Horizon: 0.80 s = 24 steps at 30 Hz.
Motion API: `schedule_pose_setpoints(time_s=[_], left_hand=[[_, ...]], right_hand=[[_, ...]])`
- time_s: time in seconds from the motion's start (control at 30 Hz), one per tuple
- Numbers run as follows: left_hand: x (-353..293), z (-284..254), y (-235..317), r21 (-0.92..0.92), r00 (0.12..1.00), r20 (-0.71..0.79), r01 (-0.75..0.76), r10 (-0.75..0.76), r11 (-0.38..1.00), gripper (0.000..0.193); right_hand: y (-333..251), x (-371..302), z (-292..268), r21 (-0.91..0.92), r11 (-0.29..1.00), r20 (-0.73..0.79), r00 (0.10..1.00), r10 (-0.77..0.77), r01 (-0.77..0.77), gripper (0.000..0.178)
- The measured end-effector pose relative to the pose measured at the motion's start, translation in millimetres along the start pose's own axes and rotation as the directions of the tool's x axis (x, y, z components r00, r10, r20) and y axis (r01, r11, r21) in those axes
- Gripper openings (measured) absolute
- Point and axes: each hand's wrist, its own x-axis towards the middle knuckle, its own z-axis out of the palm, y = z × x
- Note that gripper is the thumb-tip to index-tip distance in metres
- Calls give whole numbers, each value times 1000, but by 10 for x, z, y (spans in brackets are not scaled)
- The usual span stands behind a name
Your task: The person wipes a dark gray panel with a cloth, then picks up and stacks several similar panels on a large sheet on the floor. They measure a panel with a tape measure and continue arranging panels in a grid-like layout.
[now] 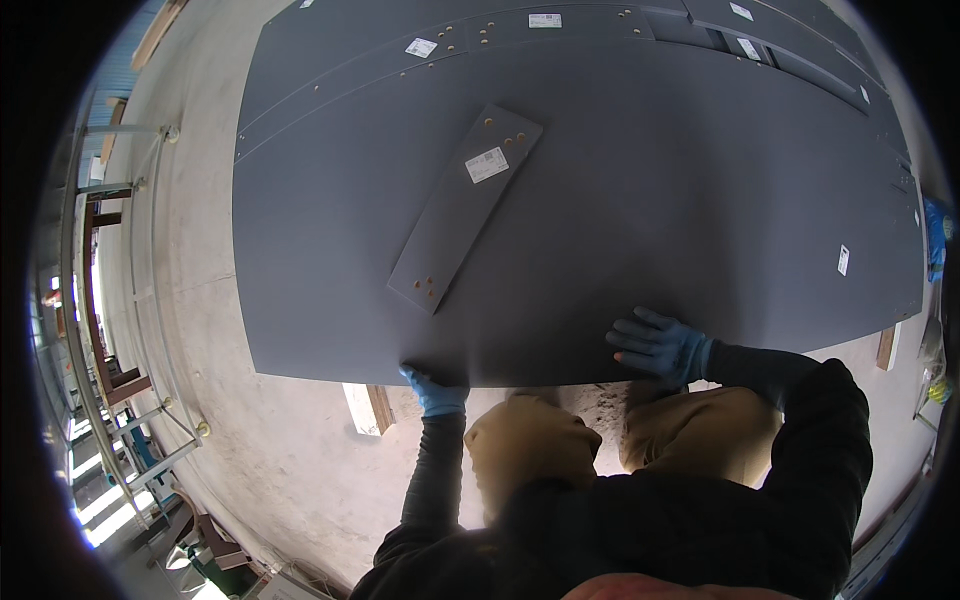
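Note:
A large dark grey panel (640,220) lies flat before me, its near edge close to my knees. My left hand (438,394), in a blue glove, is closed on that near edge; most of its fingers are hidden. Farther right, my right hand (662,347) rests open on the panel's top face, fingers spread, with one fingertip of the glove showing a reddish patch. A narrow grey board (460,220) with round holes at both ends lies aslant on the panel. It bears a white label (487,165), and neither hand touches it.
More grey boards (590,28) with labels and holes lie along the far side. Wooden blocks (368,409) show beneath the panel's near edge and right end. A metal-framed rack (150,290) stands on the pale concrete floor (200,200) at left. Blue plastic (937,240) sits far right.

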Motion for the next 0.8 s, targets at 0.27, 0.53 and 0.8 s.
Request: schedule_pose_setpoints(time_s=[0.27, 0.53, 0.8], left_hand=[[-80, 25, 7, -162, 995, -6, 98, -100, 982, 70], [-5, -21, -7, -81, 997, -10, 70, -71, 994, 71], [-92, 74, -5, -150, 994, -36, 94, -101, 984, 70]], right_hand=[[-15, -7, 69, -81, 996, -89, 995, -42, 34, 57], [-38, -10, 62, -79, 997, -91, 996, -22, 15, 59], [-32, -20, 38, -62, 998, -121, 992, -29, 22, 59]])
